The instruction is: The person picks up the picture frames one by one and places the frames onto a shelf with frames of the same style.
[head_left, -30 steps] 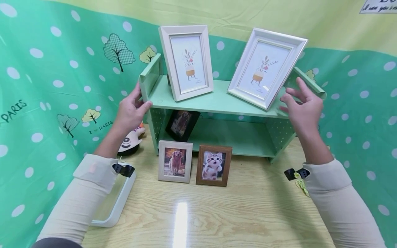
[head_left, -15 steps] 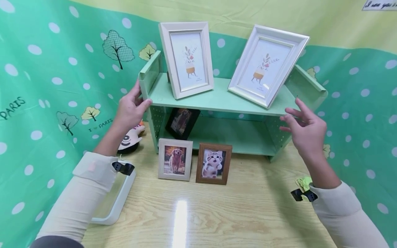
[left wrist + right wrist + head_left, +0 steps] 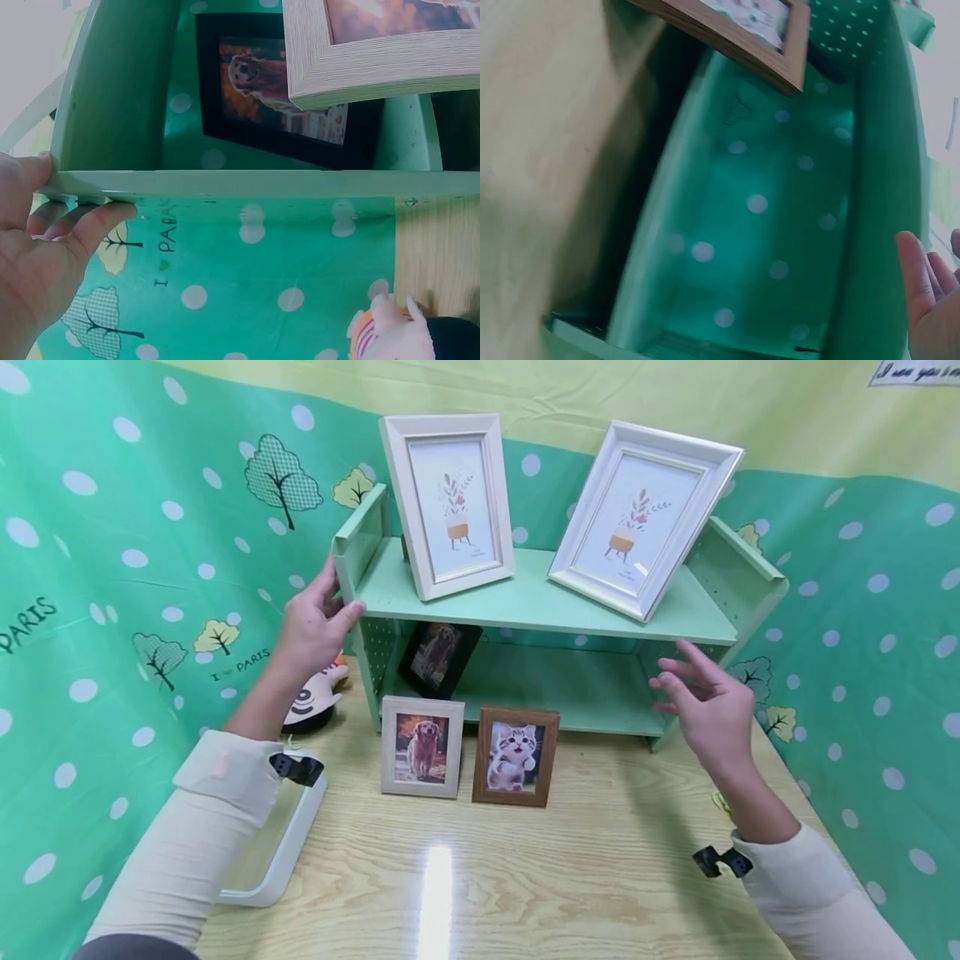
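A green two-tier shelf (image 3: 525,618) stands on the wooden table. My left hand (image 3: 309,625) grips its left side panel, thumb at the front edge and fingers on the outer face, also seen in the left wrist view. My right hand (image 3: 708,714) hovers before the right end with loosely bent fingers, holding nothing. On the upper tier lean a cream frame (image 3: 420,518) and a tilted white frame (image 3: 585,518), both with plant prints. A black dog-photo frame (image 3: 214,82) leans inside the lower tier. In front stand a pale dog frame (image 3: 388,747) and a brown cat frame (image 3: 482,756).
At the left, a white-rimmed tray (image 3: 281,881) lies partly under the left forearm. A plush toy (image 3: 322,693) sits beside the shelf's left side. A polka-dot curtain (image 3: 90,560) hangs behind and at both sides. Something yellow-green (image 3: 722,802) shows by the right wrist.
My right hand has left the area of the shelf's right panel, moving down and then slightly left, in front of it. The left hand keeps its grip; the frames stay in place.
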Tool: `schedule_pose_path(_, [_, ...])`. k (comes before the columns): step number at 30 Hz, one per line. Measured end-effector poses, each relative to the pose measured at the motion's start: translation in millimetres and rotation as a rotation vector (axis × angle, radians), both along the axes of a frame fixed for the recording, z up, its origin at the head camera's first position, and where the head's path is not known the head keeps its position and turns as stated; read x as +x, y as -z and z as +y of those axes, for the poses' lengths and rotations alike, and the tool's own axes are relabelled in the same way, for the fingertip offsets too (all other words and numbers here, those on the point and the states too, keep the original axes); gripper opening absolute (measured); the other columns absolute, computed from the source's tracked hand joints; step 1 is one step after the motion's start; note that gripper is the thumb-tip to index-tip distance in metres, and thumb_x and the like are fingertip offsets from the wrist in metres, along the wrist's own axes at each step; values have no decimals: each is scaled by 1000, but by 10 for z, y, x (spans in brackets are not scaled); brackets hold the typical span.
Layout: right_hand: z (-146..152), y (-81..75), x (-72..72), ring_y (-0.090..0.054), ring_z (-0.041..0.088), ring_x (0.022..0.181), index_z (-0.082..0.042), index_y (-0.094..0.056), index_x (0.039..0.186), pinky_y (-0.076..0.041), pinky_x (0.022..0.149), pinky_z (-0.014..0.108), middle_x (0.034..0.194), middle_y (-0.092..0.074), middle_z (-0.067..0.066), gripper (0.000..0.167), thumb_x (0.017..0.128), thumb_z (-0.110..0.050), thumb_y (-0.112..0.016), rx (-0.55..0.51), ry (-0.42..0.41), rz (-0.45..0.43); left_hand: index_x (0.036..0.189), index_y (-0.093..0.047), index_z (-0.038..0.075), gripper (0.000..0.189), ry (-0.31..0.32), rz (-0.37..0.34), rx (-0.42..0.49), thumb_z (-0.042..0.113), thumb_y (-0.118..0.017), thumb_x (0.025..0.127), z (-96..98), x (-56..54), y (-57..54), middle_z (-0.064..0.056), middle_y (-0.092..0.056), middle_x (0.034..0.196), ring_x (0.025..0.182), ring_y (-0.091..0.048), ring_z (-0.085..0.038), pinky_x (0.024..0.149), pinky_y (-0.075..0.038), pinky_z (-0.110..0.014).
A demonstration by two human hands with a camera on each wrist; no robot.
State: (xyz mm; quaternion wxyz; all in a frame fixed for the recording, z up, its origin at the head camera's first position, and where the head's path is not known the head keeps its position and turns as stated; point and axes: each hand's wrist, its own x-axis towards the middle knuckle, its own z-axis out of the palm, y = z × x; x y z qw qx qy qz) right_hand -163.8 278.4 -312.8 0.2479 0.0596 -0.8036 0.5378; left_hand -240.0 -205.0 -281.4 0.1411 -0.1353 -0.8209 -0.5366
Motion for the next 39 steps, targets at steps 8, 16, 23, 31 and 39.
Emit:
schedule_pose_path(8, [-88, 275, -7, -74, -1, 86, -16, -55, 148, -66, 66, 25, 107, -73, -23, 52, 98, -8, -68, -7, -89, -59, 157, -12, 49, 74, -12, -8, -14, 21, -57, 105, 6, -15, 13, -4, -26, 169, 149, -38, -37, 112, -48, -49])
schedule_pose_path(16, [-204, 627, -49, -75, 0, 84, -10, -54, 148, -67, 69, 34, 117, -77, 2, 54, 97, -8, -69, -25, -152, -139, 157, -13, 47, 75, -2, -8, 8, 19, -57, 104, 11, -25, 13, -4, -26, 169, 149, -39, -36, 112, -48, -48])
schedule_pose_path(23, [-351, 912, -21, -76, 6, 87, -11, -50, 151, -68, 71, 36, 131, -65, 30, 58, 97, -11, -70, -52, -223, -273, 158, -12, 47, 76, 1, -15, 3, 18, -58, 104, 10, -7, 30, -4, -25, 169, 149, -37, -36, 112, -47, -49])
schedule_pose_path(31, [-475, 1098, -19, -73, 41, 101, -9, -46, 153, -68, 74, 38, 135, -65, 23, 65, 94, -14, -74, -37, -262, -406, 157, -13, 47, 76, -1, 0, 13, 17, -58, 104, -5, -4, 18, -6, -28, 168, 147, -41, -37, 110, -49, -48])
schedule_pose_path(39, [-555, 1190, -32, -72, 45, 100, -10, -41, 156, -65, 81, 50, 141, -60, 24, 70, 94, -15, -74, -57, -311, -476, 156, -13, 51, 76, -1, -21, 19, 16, -58, 104, 1, -10, -2, -3, -28, 168, 147, -42, -38, 111, -49, -48])
